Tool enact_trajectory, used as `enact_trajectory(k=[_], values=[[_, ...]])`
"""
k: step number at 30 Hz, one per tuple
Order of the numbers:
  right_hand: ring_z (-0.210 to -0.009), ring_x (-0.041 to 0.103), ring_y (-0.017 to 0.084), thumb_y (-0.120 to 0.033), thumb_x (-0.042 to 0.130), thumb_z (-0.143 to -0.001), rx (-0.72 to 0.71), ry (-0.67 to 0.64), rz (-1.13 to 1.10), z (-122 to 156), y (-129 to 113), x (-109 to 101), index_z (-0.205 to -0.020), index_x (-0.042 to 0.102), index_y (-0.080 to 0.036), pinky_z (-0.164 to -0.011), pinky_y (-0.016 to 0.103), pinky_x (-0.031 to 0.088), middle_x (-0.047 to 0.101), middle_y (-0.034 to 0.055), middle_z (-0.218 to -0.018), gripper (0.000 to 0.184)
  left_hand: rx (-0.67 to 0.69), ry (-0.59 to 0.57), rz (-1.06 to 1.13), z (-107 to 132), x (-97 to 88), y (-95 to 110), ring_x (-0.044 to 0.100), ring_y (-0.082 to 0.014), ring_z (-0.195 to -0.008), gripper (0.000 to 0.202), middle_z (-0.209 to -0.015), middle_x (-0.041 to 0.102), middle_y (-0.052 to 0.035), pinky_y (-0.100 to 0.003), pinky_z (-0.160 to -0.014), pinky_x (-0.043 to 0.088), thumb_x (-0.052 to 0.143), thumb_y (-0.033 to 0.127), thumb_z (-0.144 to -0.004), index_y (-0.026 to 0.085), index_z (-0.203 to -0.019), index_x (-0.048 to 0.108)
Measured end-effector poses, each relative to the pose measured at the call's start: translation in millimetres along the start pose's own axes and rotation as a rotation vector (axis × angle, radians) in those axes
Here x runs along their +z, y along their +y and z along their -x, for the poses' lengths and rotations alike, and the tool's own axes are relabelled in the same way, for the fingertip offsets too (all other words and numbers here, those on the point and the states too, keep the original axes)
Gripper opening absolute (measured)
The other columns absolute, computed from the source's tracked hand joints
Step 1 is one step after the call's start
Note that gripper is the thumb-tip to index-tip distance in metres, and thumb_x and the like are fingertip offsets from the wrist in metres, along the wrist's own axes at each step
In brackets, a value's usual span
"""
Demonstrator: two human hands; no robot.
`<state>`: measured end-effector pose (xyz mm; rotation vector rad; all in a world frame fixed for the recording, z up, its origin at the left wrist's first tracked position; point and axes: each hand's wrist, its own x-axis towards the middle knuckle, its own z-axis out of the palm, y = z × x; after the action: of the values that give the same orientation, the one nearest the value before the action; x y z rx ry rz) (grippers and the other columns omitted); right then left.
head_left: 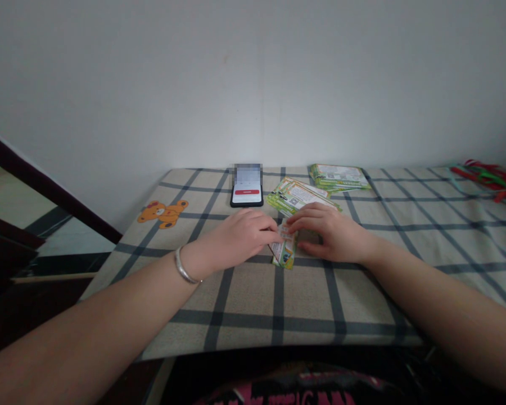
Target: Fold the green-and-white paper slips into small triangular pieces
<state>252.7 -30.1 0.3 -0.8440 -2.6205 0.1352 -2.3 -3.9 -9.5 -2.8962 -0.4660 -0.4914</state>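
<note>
A small folded printed leaflet (285,256) lies on the checked tablecloth in front of me, white with green and orange printing. My left hand (247,237) reaches over it from the left, its bent fingers closed together on the leaflet's upper left part. From the right, the fingertips of my right hand (326,232) rest on the leaflet's top right edge, with the thumb held apart below them. Both hands cover parts of the leaflet. Just beyond my right hand, a fanned pile of similar green-edged leaflets (302,194) lies flat.
A second stack of leaflets (340,175) sits farther back by the wall. A phone (247,198) with a lit screen lies near the wall. The tablecloth (244,298) has a teddy bear picture (163,214) at left. Red and green fabric (489,179) lies at the far right.
</note>
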Motion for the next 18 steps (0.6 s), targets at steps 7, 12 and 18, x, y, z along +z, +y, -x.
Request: enact_trajectory(k=[7,12,18], values=[[-0.124,0.051,0.025,-0.025,0.068,-0.081,0.014,-0.031,0.008,3.0,3.6,3.6,-0.121,0.063,-0.020,-0.108,0.044,0.039,0.062,0.0086,-0.129,0.041,0.047,0.040,0.022,-1.7,-0.3,-0.2,0.060,-0.0175,-0.086,0.015,-0.094,0.069,-0.0005,-0.033,-0.076,0.047,0.060,0.013,-0.089,0.023,-0.096,0.069],[-0.118,0.054,0.024,-0.023,0.065,-0.084,0.006,-0.020,-0.018,1.3,7.1,4.5,-0.122,0.062,-0.020,-0.104,0.043,0.042,0.065,0.0091,-0.123,0.038,0.064,0.026,-0.005,-1.9,-2.5,1.5,0.059,-0.0180,-0.086,0.012,-0.093,0.068,-0.0017,-0.033,-0.077,0.047,0.060,0.014,-0.087,0.021,-0.090,0.068],[-0.102,0.058,0.023,-0.034,0.065,-0.088,0.010,0.004,0.049,1.1,8.7,4.1,-0.112,0.068,-0.022,-0.091,0.039,0.046,0.069,0.0080,-0.108,0.028,0.061,-0.003,-0.073,-2.3,-7.4,3.2,0.059,-0.0196,-0.088,0.012,-0.096,0.068,-0.0026,-0.036,-0.081,0.047,0.062,0.016,-0.084,0.021,-0.092,0.069]])
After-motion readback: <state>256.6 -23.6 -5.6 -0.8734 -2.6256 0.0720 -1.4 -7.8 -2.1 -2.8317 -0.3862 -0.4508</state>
